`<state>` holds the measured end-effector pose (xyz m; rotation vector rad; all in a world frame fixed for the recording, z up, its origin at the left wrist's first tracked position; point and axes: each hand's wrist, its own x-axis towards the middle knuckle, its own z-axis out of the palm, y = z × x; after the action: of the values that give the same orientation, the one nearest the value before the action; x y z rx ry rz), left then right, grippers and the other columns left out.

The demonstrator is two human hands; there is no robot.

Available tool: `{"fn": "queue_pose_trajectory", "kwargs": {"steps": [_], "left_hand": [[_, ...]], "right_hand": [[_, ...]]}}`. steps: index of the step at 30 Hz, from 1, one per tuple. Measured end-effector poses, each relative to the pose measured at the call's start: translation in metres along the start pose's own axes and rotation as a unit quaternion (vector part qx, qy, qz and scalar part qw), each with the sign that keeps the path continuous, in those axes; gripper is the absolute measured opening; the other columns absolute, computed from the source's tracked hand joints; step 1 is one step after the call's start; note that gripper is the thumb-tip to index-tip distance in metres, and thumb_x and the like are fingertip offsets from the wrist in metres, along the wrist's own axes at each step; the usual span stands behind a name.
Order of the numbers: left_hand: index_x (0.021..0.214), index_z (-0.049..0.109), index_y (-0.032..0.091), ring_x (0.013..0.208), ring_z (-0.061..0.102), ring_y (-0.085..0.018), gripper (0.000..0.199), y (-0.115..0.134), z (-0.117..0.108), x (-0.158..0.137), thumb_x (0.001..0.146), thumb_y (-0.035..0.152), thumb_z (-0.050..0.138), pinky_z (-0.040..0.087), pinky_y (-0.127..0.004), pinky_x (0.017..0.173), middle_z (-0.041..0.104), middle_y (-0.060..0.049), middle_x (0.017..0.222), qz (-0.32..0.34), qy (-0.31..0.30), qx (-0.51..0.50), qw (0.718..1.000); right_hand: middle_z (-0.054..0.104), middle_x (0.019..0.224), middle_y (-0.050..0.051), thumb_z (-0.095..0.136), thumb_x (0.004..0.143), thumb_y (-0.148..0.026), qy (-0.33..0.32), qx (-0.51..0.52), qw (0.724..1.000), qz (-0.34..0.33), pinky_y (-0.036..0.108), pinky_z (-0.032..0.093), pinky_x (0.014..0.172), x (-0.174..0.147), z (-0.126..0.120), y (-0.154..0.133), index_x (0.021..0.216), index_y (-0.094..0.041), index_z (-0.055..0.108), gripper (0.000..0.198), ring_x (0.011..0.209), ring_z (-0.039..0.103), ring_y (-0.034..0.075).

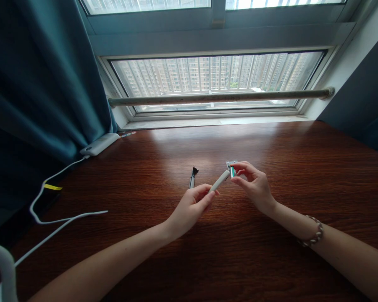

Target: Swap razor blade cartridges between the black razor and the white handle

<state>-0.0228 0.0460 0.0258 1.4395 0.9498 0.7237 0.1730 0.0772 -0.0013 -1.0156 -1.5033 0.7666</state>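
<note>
My left hand (pixel 193 206) is closed around the lower end of a slim off-white stick (pixel 219 181), tilted up to the right. A row of small dark teeth shows along the right side of its tip. Between the thumb and fingers of my right hand (pixel 253 184) is a small green-and-white stick (pixel 232 172), held nearly upright. The two tips are very close; whether they touch I cannot tell. Just behind my right fingers lies a small clear, patterned piece (pixel 229 163), partly hidden. Beyond my left hand rests a thin grey-and-black tool (pixel 192 178) with a jagged black end.
The brown wooden table (pixel 138 167) reaches to the window sill. At the back left sits a white power bank (pixel 100 144) with a white cable (pixel 58 171) running forward. A blue curtain (pixel 50 75) hangs on the left. A metal bar (pixel 208 98) crosses the window.
</note>
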Motion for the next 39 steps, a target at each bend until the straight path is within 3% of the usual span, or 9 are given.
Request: {"fn": "queue_pose_trajectory", "kwargs": {"steps": [15, 19, 30, 35, 39], "left_hand": [[0.084, 0.054, 0.014, 0.05, 0.032, -0.006, 0.026, 0.0, 0.002, -0.001, 0.081, 0.039, 0.047, 0.026, -0.019, 0.045, 0.035, 0.006, 0.057, -0.016, 0.009, -0.003, 1.0], [0.084, 0.055, 0.014, 0.05, 0.033, -0.006, 0.027, 0.0, 0.002, -0.001, 0.08, 0.04, 0.047, 0.026, -0.019, 0.044, 0.036, 0.005, 0.056, -0.021, 0.007, 0.0, 1.0], [0.088, 0.055, 0.014, 0.044, 0.028, -0.005, 0.029, -0.003, 0.004, -0.001, 0.08, 0.041, 0.047, 0.022, -0.018, 0.039, 0.034, 0.007, 0.051, -0.041, -0.039, -0.022, 0.998], [0.088, 0.055, 0.014, 0.049, 0.031, -0.007, 0.028, 0.001, 0.001, -0.001, 0.082, 0.039, 0.045, 0.026, -0.019, 0.045, 0.035, 0.006, 0.055, -0.006, 0.017, 0.003, 1.0], [0.086, 0.056, 0.015, 0.053, 0.032, -0.008, 0.026, 0.003, -0.001, -0.001, 0.081, 0.038, 0.046, 0.027, -0.021, 0.048, 0.036, 0.005, 0.058, 0.025, 0.02, 0.051, 0.998]], "right_hand": [[0.062, 0.097, 0.007, 0.065, 0.07, -0.035, 0.016, -0.024, 0.999, 0.018, 0.035, 0.045, 0.076, -0.001, -0.001, -0.001, 0.099, -0.02, 0.059, 0.033, 0.087, 0.057, 0.02], [0.062, 0.103, 0.007, 0.063, 0.073, -0.034, 0.0, -0.019, 1.0, 0.001, 0.037, 0.044, 0.081, -0.002, 0.0, -0.004, 0.102, -0.021, 0.059, 0.033, 0.092, 0.056, 0.021], [0.058, 0.102, 0.006, 0.065, 0.072, -0.029, -0.005, -0.012, 0.999, -0.05, 0.034, 0.045, 0.074, -0.003, 0.001, -0.008, 0.107, -0.024, 0.057, 0.036, 0.089, 0.054, 0.019], [0.059, 0.098, 0.005, 0.065, 0.071, -0.033, -0.008, -0.07, 0.995, -0.064, 0.035, 0.045, 0.073, -0.003, -0.001, -0.01, 0.108, -0.024, 0.059, 0.038, 0.085, 0.054, 0.019], [0.063, 0.095, 0.005, 0.07, 0.066, -0.033, -0.006, -0.083, 0.994, -0.072, 0.038, 0.044, 0.078, -0.005, 0.0, -0.009, 0.115, -0.024, 0.051, 0.053, 0.085, 0.056, 0.02]]}}
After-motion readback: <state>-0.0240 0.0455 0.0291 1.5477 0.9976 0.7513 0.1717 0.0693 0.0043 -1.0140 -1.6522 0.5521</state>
